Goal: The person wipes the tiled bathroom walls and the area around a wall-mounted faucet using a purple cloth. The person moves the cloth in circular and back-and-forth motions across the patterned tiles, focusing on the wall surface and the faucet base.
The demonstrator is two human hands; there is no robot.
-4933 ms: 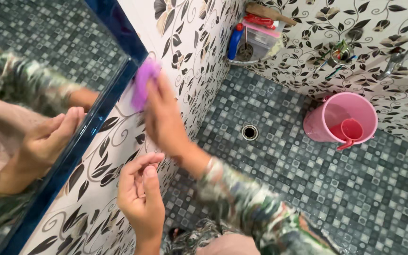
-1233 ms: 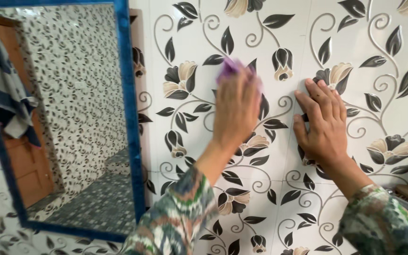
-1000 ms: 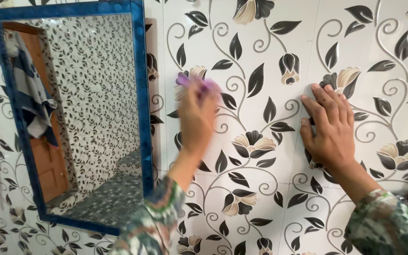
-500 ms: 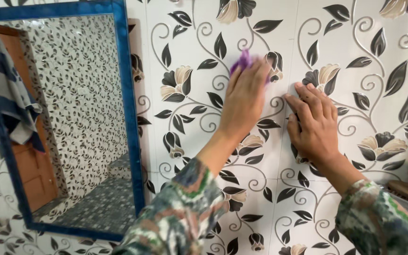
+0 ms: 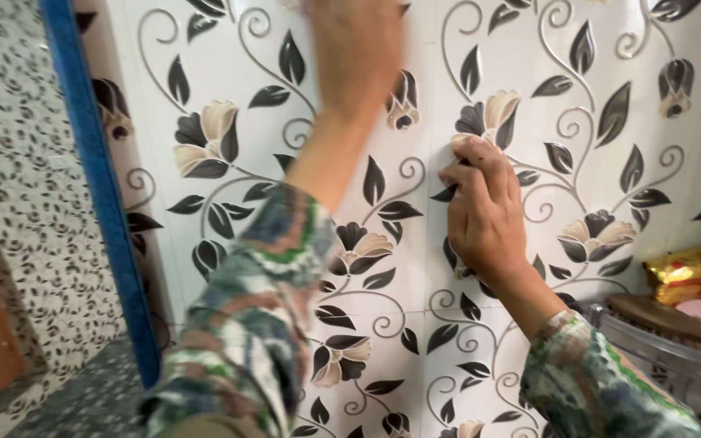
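Hands on a floral wall tile. Left hand, blurred at the top edge, is pressed to the tile; whether its fingers clamp anything cannot be told. Right hand rests to its right, fingers together and curled against the tile. Blue-framed mirror hangs at left; gold wrapper lies at right.

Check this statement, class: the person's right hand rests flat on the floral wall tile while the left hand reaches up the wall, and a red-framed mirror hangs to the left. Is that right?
One detail is wrong: the mirror frame is blue, not red, as the head view shows. The rest holds: the right hand rests on the floral wall tile, and the left hand reaches up the wall.
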